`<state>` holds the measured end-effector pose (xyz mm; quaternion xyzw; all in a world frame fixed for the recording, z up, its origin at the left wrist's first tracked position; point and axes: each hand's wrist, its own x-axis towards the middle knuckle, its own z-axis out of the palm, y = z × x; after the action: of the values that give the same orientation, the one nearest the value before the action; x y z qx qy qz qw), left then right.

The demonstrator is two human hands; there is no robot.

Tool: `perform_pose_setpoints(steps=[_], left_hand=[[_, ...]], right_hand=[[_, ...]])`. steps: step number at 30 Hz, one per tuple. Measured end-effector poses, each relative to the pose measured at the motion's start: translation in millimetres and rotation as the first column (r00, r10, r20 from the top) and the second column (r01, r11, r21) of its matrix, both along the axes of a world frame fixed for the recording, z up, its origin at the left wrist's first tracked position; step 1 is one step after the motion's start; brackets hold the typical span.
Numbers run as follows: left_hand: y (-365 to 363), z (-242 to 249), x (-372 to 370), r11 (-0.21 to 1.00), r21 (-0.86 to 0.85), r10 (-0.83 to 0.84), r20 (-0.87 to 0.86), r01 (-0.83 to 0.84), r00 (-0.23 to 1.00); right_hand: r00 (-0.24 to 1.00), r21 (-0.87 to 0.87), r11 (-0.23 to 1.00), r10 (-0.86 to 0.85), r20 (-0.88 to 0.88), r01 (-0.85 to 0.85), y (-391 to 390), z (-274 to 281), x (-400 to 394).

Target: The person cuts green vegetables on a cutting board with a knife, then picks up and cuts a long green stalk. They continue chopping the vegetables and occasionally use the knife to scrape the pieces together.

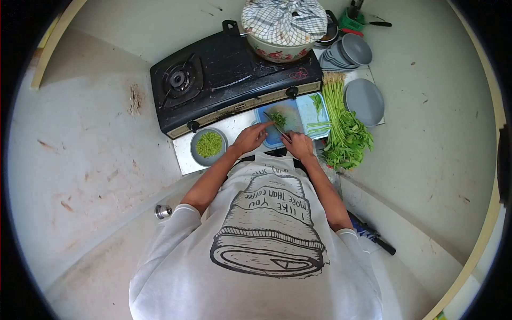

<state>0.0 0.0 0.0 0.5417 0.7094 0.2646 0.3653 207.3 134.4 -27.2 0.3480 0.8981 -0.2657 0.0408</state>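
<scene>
My right hand (300, 145) is closed around the handle of a knife (280, 128), its blade slanting up and left over a blue cutting board (273, 140). A small heap of chopped green leaves (277, 118) lies beside the blade. At the board's left edge is my left hand (252, 137), its index finger stretched out to the blade and the leaves, the other fingers partly curled. To the left of it stands a grey bowl (224, 145) holding finely chopped light-green pieces (208, 144).
A black gas stove (229, 74) spans the back, bearing a cloth-covered floral pot (282, 52). Right of the board are a light-blue tray (306, 106) with cut stalks and a large leafy bunch of greens (341, 128). Grey plates (364, 101) and stacked bowls (356, 49) stand beyond.
</scene>
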Motion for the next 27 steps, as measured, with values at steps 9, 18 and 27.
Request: perform_pose_setpoints(steps=[9, 18, 27], left_hand=[[40.3, -29.0, -44.6, 0.963, 0.062, -0.250, -0.160, 0.262, 0.955], [33.4, -3.6, -35.3, 0.933, -0.004, -0.360, -0.050, 0.360, 0.932], [46.4, -34.1, -63.4, 0.968, 0.079, -0.241, 0.033, 0.238, 0.970]], right_hand=[[0.990, 0.002, 0.993, -0.121, -0.067, 0.122, -18.5, 27.3, 9.5], [0.948, -0.030, 0.956, -0.293, -0.122, 0.291, -47.5, 18.4, 16.6], [0.878, -0.107, 0.892, -0.451, -0.160, 0.439, -80.8, 5.0, 35.4]])
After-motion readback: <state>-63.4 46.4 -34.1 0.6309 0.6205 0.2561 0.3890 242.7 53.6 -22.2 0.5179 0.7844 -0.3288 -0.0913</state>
